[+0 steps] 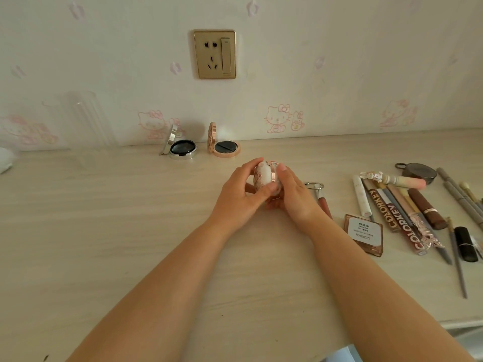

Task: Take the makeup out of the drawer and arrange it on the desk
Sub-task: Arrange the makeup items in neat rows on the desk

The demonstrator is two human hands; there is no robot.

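Both hands, left [239,192] and right [292,195], curled round my compact [266,177]; light, hinged, fragile; hold by rim.

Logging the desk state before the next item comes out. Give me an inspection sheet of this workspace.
Surface: pale wood-grain desk, bare in front of the arms.
Job's things: silver compact and rose-gold compact stand open near the wall; a floral compact is held above the desk.
Clutter: lip tubes, pencils and brushes heaped at right, with two COLORKEY tubes and a LEIXINA palette.
Grippers: left hand and right hand both grip the floral compact, fingers curled round it.
Cables: nothing seen.
Surroundings: cartoon-cat wallpaper, a gold wall socket, a clear container at left.
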